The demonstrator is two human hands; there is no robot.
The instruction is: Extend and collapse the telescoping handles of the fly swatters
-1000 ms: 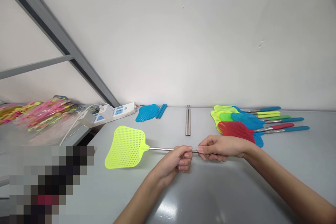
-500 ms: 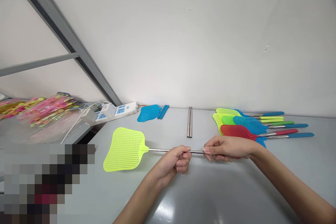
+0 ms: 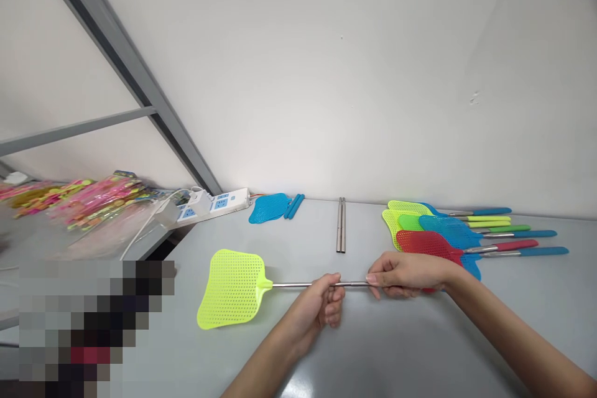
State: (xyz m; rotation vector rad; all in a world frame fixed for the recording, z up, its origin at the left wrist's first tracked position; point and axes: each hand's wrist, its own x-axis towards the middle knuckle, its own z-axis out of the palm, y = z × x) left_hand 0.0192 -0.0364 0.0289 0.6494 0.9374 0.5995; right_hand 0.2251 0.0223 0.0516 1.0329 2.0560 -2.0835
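A fly swatter (image 3: 234, 289) with a yellow perforated head and a thin metal rod lies across the view, its head to the left. My left hand (image 3: 324, 305) is closed around the middle of the rod. Further right along the same rod, my right hand (image 3: 401, 275) pinches it between thumb and fingers; the rod's far end is hidden in that hand. Behind the right hand is a pile of fly swatters with a red head (image 3: 429, 245), blue, green and yellow ones, and coloured grips pointing right.
Two metal rods (image 3: 341, 227) lie side by side near the wall. Left of them are a blue swatter head (image 3: 270, 208) and two blue grips (image 3: 293, 206). A power strip (image 3: 214, 206) with plugs stands by the wall, and plastic-bagged colourful items (image 3: 102, 196) lie far left.
The view has shifted, so everything appears slightly lower and further right. Both hands still hold the rod, and a little more of it shows between them.
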